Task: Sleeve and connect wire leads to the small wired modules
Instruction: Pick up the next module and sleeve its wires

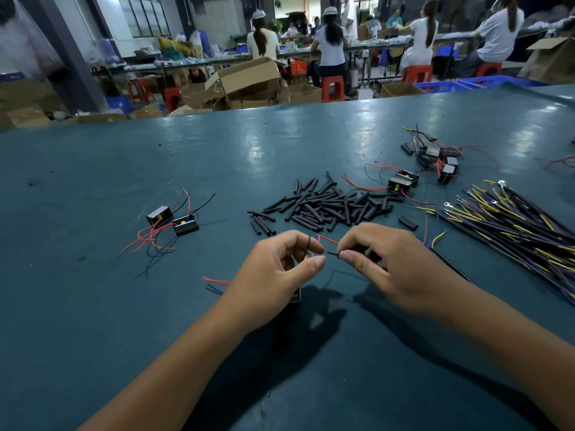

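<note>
Hands meet low in the middle of the head view, above the teal counter (124, 306). The left hand (273, 272) has its fingers curled and pinches a thin dark wire (308, 245) between thumb and forefinger; a red wire (326, 239) makes a small loop just behind the fingertips. Under this hand a small module (295, 297) shows only by one edge, so I cannot tell how it is held. The right hand (385, 262) also has curled fingers and pinches the end of a short black lead (332, 253), which points toward the left thumb. The two thumbs are very near, almost touching.

Behind the hands lies a loose pile of black sleeve pieces (323, 206), many of them crossing one another, with a few pieces apart at its left edge and one single piece (408, 223) at its right. To the right of the pile lies a long bundle of black, yellow and purple wire leads (510, 219), some with ring terminals at their ends. On the left, well apart from the pile, two small modules with red and black wires (172, 219) lie side by side. Behind the pile on the right there is one module with red wires (403, 181), and farther back a group of modules with tangled wires (438, 157).

Beyond the counter, people in white caps sit on red stools at long tables, among open cardboard boxes (249, 79).
</note>
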The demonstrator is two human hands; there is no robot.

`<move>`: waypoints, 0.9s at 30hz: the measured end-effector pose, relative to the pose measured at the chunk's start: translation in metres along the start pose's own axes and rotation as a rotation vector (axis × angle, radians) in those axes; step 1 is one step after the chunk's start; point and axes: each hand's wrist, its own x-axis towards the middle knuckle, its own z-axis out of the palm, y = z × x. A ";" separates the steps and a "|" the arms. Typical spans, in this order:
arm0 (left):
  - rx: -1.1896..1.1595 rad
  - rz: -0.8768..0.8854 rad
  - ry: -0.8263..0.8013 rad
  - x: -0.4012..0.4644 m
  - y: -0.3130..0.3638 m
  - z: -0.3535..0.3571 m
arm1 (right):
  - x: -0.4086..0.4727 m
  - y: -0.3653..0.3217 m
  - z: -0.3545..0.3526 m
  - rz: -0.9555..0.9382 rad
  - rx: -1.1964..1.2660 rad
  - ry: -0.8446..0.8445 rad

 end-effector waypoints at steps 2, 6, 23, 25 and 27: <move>-0.009 0.002 -0.001 0.001 -0.001 -0.003 | 0.000 0.001 0.000 -0.014 0.005 -0.014; -0.019 0.025 -0.047 0.000 -0.001 -0.002 | 0.000 0.001 0.002 -0.066 0.010 -0.045; -0.065 -0.011 -0.119 -0.001 0.006 -0.009 | 0.002 -0.007 -0.005 -0.103 0.025 -0.088; -0.054 -0.001 -0.122 0.000 0.005 -0.008 | 0.001 -0.007 -0.006 -0.094 0.047 -0.093; -0.049 0.011 -0.141 0.000 0.006 -0.008 | 0.001 -0.008 -0.005 -0.085 0.068 -0.082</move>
